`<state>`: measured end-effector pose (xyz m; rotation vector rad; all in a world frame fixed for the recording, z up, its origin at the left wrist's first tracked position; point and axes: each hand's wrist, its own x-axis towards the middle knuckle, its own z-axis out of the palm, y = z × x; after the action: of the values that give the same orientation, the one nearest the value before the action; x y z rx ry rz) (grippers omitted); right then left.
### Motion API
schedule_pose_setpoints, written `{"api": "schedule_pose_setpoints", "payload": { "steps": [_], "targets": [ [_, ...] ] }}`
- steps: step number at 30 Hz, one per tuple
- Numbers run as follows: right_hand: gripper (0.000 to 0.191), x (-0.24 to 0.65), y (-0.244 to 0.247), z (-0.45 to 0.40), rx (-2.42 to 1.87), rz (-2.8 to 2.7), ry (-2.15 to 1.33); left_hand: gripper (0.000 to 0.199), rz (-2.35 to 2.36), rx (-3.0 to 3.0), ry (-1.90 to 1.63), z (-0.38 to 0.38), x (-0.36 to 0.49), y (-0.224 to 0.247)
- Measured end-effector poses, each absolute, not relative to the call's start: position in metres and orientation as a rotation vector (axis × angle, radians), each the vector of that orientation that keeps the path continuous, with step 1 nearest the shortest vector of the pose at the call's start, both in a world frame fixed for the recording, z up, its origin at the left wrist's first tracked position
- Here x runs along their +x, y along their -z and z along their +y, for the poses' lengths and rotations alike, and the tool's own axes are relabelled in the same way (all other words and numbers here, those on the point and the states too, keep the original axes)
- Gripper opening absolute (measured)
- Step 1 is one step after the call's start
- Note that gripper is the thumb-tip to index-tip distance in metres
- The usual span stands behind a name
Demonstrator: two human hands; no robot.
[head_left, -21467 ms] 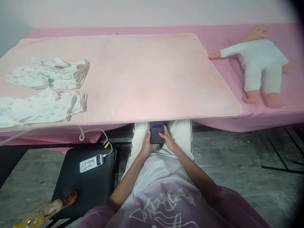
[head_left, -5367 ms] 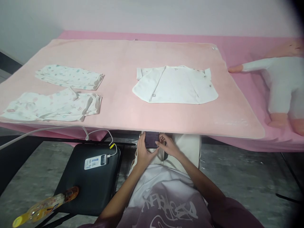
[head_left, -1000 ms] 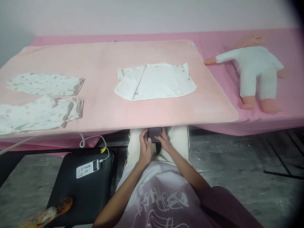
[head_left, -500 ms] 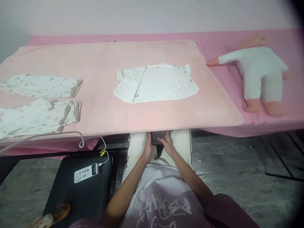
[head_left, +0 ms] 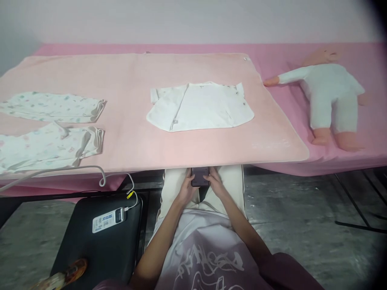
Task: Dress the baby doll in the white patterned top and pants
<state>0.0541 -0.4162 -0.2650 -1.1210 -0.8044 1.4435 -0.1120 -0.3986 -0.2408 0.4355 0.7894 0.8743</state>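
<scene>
Black smartphone [head_left: 200, 177] is being held above the cream trousers [head_left: 234, 187], the left hand [head_left: 186, 188] grasping one side and the right hand [head_left: 215, 184] grasping the other, while a white baby shirt [head_left: 207, 108] is lying spread on the pale-pink mat [head_left: 130, 137]

We have a pink-covered table [head_left: 373, 129] in front of us, and a paler mat [head_left: 127, 80] spread over it; on that mat a white shirt [head_left: 205, 106] lies flat, with a folded printed garment [head_left: 54, 108] to its left, a second one [head_left: 39, 149] left and nearer us, and, well right of it on the pink cover, a doll [head_left: 332, 88] in white
</scene>
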Motion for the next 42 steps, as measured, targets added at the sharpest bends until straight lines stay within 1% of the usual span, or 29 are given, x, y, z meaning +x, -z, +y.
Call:
{"api": "schedule_pose_setpoints", "payload": {
  "steps": [3, 5, 10, 14, 17, 22, 30, 36, 42],
  "targets": [
    [0.077, 0.053, 0.26, -0.416, -1.035, -0.729, -1.488, 0.09, 0.783, 0.492, -0.86, -0.4, -0.116, 0.242],
    [0.076, 0.052, 0.258, -0.415, -1.028, -0.722, -1.491, 0.091, 0.783, 0.524, -0.86, -0.4, -0.117, 0.244],
    [0.075, 0.052, 0.257, -0.415, -1.077, -0.786, -1.482, 0.083, 0.749, 0.545, -0.863, -0.4, -0.117, 0.245],
    [0.082, 0.053, 0.257, -0.414, -1.108, -0.817, -1.477, 0.078, 0.736, 0.54, -0.862, -0.4, -0.118, 0.243],
    [0.084, 0.055, 0.258, -0.414, -1.092, -0.836, -1.504, 0.08, 0.739, 0.532, -0.859, -0.4, -0.12, 0.242],
    [0.079, 0.056, 0.262, -0.414, -1.067, -0.847, -1.516, 0.081, 0.758, 0.522, -0.855, -0.399, -0.121, 0.243],
    [0.081, 0.051, 0.269, -0.411, -1.054, -0.845, -1.471, 0.092, 0.763, 0.534, -0.86, -0.398, -0.117, 0.24],
    [0.075, 0.054, 0.268, -0.412, -1.048, -0.793, -1.509, 0.097, 0.852, 0.568, -0.865, -0.4, -0.114, 0.241],
    [0.077, 0.055, 0.272, -0.413, -1.061, -0.788, -1.523, 0.094, 0.886, 0.583, -0.877, -0.401, -0.113, 0.246]
  ]
}}
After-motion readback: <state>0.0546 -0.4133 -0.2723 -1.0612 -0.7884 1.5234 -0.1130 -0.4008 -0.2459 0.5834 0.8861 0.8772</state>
